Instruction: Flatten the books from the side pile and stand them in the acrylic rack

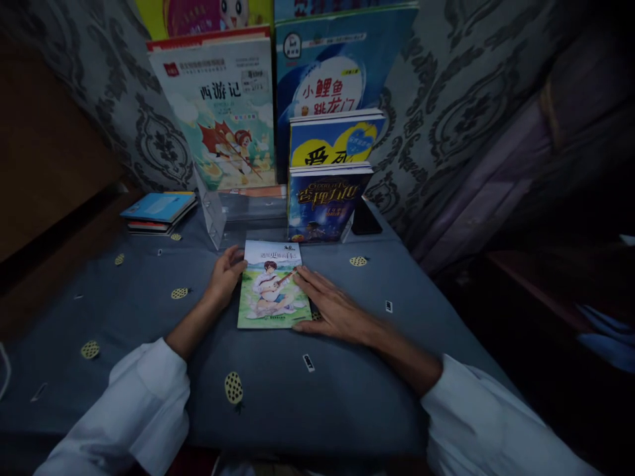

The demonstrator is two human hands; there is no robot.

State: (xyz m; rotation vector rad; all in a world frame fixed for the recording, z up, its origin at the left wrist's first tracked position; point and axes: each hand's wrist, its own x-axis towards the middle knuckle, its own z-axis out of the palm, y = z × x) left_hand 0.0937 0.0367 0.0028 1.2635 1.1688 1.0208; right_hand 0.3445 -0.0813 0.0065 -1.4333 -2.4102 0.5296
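A thin paperback book (275, 297) with a guitar player on its cover lies on the blue-grey tablecloth, face up. My left hand (225, 277) holds its left edge, thumb at the cover and fingers curled by the side, partly hidden. At the opposite edge, my right hand (335, 305) has its fingertips on the cover and its thumb near the lower right corner. Just behind the book stands a clear display rack (248, 215) with books in it.
On the rack are a Journey to the West book (223, 125), a blue carp book (342, 56), a yellow-and-blue book (302, 135) and a dark blue book (320, 205). A book stack (161, 210) lies left, a dark phone (366, 219) right. Patterned curtain (446, 86) hangs behind.
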